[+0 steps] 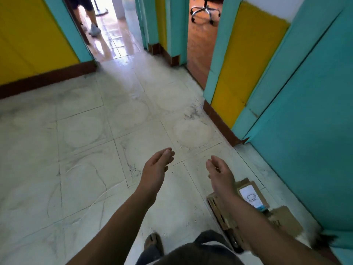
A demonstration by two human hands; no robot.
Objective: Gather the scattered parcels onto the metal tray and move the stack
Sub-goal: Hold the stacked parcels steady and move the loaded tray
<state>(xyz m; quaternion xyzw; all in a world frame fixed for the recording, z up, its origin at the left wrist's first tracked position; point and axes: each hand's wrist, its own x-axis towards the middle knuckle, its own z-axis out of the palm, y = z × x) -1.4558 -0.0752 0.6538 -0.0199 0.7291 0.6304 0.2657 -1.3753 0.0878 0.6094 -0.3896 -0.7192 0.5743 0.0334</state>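
Our left hand (pixel 156 167) and right hand (pixel 219 173) are empty, fingers relaxed and apart; the cardboard parcels (pixel 250 197) sit behind and below our right wrist, near the teal wall (pixel 305 131). Reaching back unsighted, we might topple that uneven stack.

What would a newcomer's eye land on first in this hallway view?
Two bare hands, the left hand and the right hand, reach forward open and empty over the pale tiled floor in the middle of the view. Low on the right, cardboard parcels lie on the floor beside the teal wall. Bright yellow wall panels flank the far doorways.
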